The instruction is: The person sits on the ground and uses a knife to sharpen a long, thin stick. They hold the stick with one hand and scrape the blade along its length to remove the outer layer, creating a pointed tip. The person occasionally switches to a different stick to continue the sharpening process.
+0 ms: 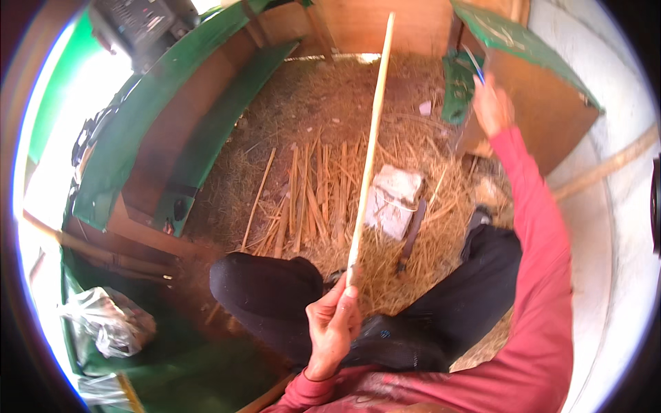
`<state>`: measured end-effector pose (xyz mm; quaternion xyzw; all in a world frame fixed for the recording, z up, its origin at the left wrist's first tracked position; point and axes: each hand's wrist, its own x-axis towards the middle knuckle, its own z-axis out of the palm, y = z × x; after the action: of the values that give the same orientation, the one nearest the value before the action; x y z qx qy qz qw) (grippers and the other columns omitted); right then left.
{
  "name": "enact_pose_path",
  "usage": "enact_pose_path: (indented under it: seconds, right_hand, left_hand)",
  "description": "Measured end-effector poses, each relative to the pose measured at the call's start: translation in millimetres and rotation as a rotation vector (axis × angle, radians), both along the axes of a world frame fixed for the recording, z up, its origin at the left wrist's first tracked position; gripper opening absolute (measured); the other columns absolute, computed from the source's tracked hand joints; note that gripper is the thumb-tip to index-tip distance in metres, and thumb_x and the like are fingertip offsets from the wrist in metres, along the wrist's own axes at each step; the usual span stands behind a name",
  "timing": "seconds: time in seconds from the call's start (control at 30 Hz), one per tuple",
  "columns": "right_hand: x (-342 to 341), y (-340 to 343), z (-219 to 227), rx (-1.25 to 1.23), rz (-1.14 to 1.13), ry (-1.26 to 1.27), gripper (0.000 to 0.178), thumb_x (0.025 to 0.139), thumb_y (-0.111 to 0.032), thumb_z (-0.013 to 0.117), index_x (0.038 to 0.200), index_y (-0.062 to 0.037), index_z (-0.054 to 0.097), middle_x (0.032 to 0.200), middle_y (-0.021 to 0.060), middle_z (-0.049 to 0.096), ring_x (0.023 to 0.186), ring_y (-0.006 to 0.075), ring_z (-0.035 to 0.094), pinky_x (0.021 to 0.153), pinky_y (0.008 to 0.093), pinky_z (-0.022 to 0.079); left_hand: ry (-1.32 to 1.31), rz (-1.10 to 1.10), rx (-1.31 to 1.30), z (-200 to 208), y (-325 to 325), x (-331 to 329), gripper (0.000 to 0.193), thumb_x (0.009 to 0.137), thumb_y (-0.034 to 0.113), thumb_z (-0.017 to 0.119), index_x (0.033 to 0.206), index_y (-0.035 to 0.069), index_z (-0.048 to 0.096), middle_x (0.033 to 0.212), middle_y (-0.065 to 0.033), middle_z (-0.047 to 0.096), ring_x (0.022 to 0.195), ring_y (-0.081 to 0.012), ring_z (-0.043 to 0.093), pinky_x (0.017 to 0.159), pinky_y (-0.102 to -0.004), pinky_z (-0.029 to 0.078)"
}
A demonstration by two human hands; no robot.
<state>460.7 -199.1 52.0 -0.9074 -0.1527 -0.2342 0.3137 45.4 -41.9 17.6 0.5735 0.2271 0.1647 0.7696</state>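
My left hand (332, 327) is closed round the lower end of a long, thin, pale wooden stick (375, 131). The stick slants up and away over the floor, its far tip near the back panel. My right arm reaches far forward on the right, and the right hand (493, 107) grips a slim knife (475, 63) with a blue handle, its thin blade pointing up and left. Knife and stick are apart. Beyond my crossed legs lies a pile of split wooden strips (310, 199). Beside it are pale blocks (391, 210) and a dark, flat, narrow tool (413, 234).
Straw and shavings (392, 275) cover the floor. A green-topped bench (237, 113) runs along the left, with a clear plastic bag (110, 322) nearer me. At the right, a wooden box (544, 103) with a green top stands against the white wall (620, 227).
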Motion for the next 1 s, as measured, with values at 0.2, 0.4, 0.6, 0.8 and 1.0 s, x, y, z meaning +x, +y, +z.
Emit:
enact_pose_path:
  seconds: [0.2, 0.4, 0.6, 0.8, 1.0]
  right_hand:
    - [-111.5, 61.0, 0.3, -0.071, 0.674, -0.356, 0.025, 0.098, -0.031, 0.051, 0.098, -0.0067, 0.052, 0.063, 0.0151, 0.058, 0.053, 0.033, 0.061, 0.045, 0.0428, 0.045]
    - [-163.7, 73.0, -19.4, -0.122, 1.069, -0.566, 0.026, 0.095, -0.033, 0.057, 0.096, -0.0075, 0.052, 0.065, 0.0084, 0.056, 0.045, 0.0183, 0.057, 0.036, 0.0347, 0.044]
    - [-120.4, 70.9, 5.0, -0.224, 0.491, -0.649, 0.028, 0.09, -0.028, 0.062, 0.1, -0.0074, 0.046, 0.065, 0.0141, 0.055, 0.045, 0.0287, 0.059, 0.035, 0.0385, 0.045]
    - [-80.4, 64.8, -12.4, -0.266, 0.406, -0.694, 0.033, 0.085, -0.028, 0.067, 0.105, -0.0069, 0.051, 0.067, 0.013, 0.056, 0.048, 0.0316, 0.06, 0.039, 0.0395, 0.047]
    - [-70.7, 60.5, -29.7, -0.254, 0.641, -0.793, 0.026, 0.087, -0.033, 0.065, 0.087, -0.0104, 0.053, 0.065, 0.0087, 0.054, 0.05, 0.0279, 0.061, 0.043, 0.0427, 0.046]
  left_hand:
    - [-0.123, 0.03, -0.091, 0.8, 6.8, 23.6, 0.037, 0.102, 0.017, 0.049, 0.136, 0.002, 0.051, 0.054, 0.0079, 0.032, 0.043, -0.0019, 0.024, 0.038, -0.0215, 0.02]
    - [-0.134, 0.043, -0.113, 10.6, 3.5, 26.7, 0.037, 0.102, 0.017, 0.047, 0.136, 0.0, 0.05, 0.054, 0.0079, 0.03, 0.042, -0.0018, 0.023, 0.037, -0.0221, 0.018]
    - [-0.072, -0.01, 0.068, 6.8, -15.3, 8.6, 0.037, 0.102, 0.017, 0.049, 0.134, -0.001, 0.052, 0.054, 0.0081, 0.03, 0.041, -0.0014, 0.024, 0.036, -0.0223, 0.019]
    - [-0.064, -0.09, -0.165, 11.8, -9.2, -3.1, 0.038, 0.102, 0.019, 0.049, 0.131, -0.003, 0.053, 0.052, 0.0085, 0.028, 0.041, -0.0012, 0.02, 0.036, -0.0216, 0.018]
    - [-0.017, -0.209, -0.408, 6.7, 15.5, -47.5, 0.039, 0.102, 0.021, 0.049, 0.134, 0.0, 0.051, 0.054, 0.0061, 0.028, 0.042, -0.003, 0.02, 0.038, -0.022, 0.019]
